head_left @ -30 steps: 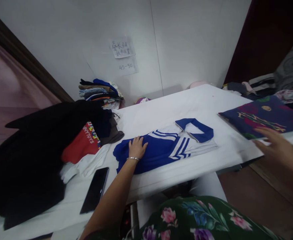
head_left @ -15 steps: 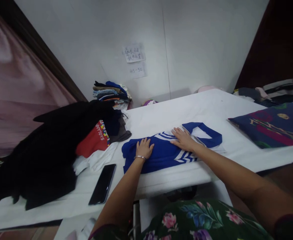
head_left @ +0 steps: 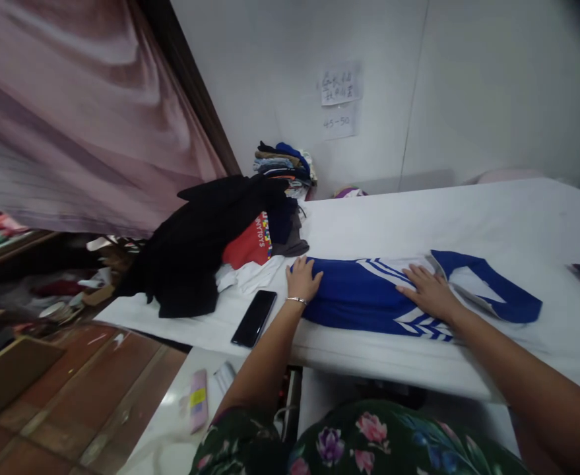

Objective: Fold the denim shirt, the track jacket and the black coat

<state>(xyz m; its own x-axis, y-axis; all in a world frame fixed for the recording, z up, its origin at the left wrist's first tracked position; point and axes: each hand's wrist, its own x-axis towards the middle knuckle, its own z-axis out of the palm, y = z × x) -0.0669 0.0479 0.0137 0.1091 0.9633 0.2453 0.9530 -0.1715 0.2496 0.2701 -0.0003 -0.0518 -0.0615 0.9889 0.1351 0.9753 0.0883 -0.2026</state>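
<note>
A blue shirt (head_left: pixel 354 290) with white stripes and a large blue collar lies folded lengthwise on the white-covered table (head_left: pixel 388 231). My left hand (head_left: pixel 303 280), a bracelet at its wrist, rests with spread fingers on the shirt's left end. Flat on the striped part beside the collar lies my right hand (head_left: pixel 431 293), its fingers apart. Neither hand grips the cloth. A black phone (head_left: pixel 254 319) lies left of my left forearm.
Black clothing (head_left: pixel 191 254), a red garment (head_left: pixel 247 244) and white cloth (head_left: pixel 257 274) are heaped at the left. Behind them stands a stack of folded clothes (head_left: pixel 282 161). Paper notes (head_left: pixel 339 86) hang on the wall. A pink curtain (head_left: pixel 96 119) hangs at the left.
My view has turned left. My left hand has slid to the shirt's left end, and that end now looks straighter and flatter. My right hand stays near the collar.
</note>
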